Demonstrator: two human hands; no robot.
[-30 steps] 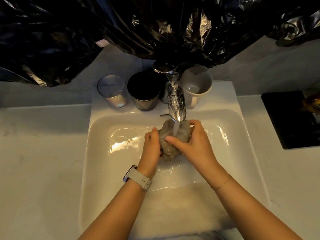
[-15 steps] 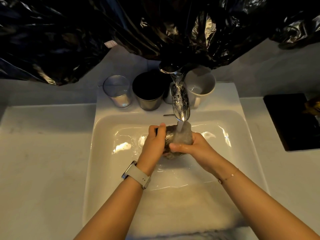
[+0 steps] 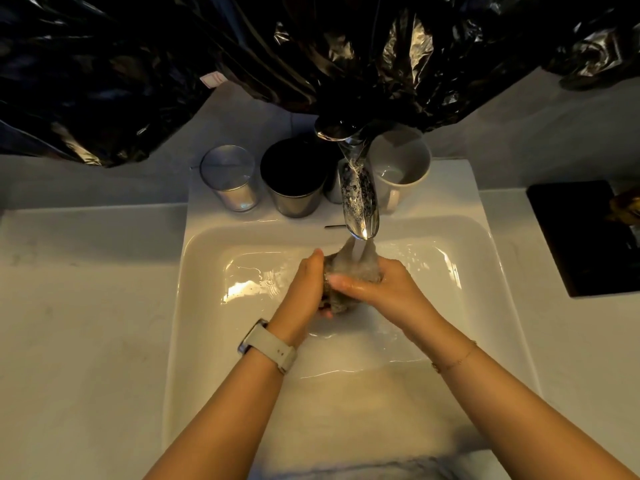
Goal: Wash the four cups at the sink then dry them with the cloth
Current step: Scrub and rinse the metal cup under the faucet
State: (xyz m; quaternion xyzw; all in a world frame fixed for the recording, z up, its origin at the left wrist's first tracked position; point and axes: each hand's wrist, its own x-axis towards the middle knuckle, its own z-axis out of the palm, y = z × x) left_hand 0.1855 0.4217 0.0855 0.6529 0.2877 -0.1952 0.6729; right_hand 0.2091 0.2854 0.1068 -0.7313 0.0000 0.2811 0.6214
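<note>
Three cups: glass, steel cup, mug behind sink
Hands: left hand, right hand grip wet cloth under tap

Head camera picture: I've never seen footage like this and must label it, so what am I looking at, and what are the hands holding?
The camera sits on a person's head and looks down at their own two bare hands over a white sink. The left hand and the right hand together grip a wet, grey, bunched-up cloth under water running from the chrome tap. On the ledge behind the basin stand a clear glass, a dark metal cup and a white mug; something small is partly hidden behind the tap. Black plastic sheeting hangs above.
</note>
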